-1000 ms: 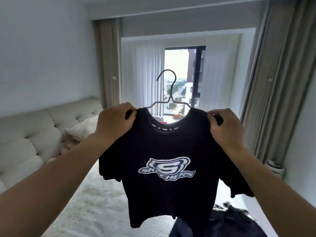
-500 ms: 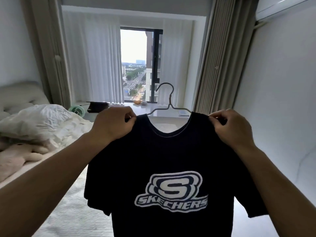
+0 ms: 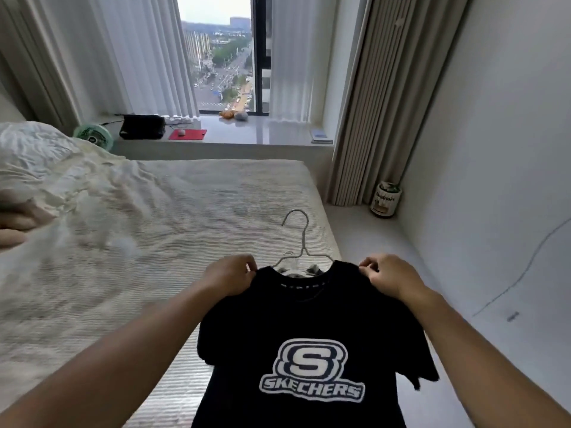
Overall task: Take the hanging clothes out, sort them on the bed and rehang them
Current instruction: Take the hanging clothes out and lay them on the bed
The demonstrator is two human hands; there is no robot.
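While both hands keep their hold on the shirt (image 3: 312,350), the view has dropped: half a second ago the garment hung against window and curtain, now it hangs low over the near right edge of the bed (image 3: 185,217).

Left hand (image 3: 230,276): grip pinching the shirt's left shoulder, fingers curled. Right hand (image 3: 387,278): same pinch on the right shoulder. Neither grip has shifted across the earlier frames.

Shirt: dark, white logo facing the camera, on its hanger (image 3: 301,242). Wire hook stands upright above the collar, shown against the bedcover. Lower hem runs out of frame; cannot tell whether it touches the mattress.

Bed: pale ribbed cover, rumpled quilt (image 3: 46,162) at left. Sill beyond carries a small fan (image 3: 94,135), a dark case (image 3: 142,127) and a red pad (image 3: 187,134). A can (image 3: 386,199) sits on the floor by the right curtain.

Reading: shirt is already dressed on the hanger, so the sorting step looks done for this piece. The drop and turn suggest either a last straightening over the bed or a move toward the rail; which one cannot be told. Rail not in view.
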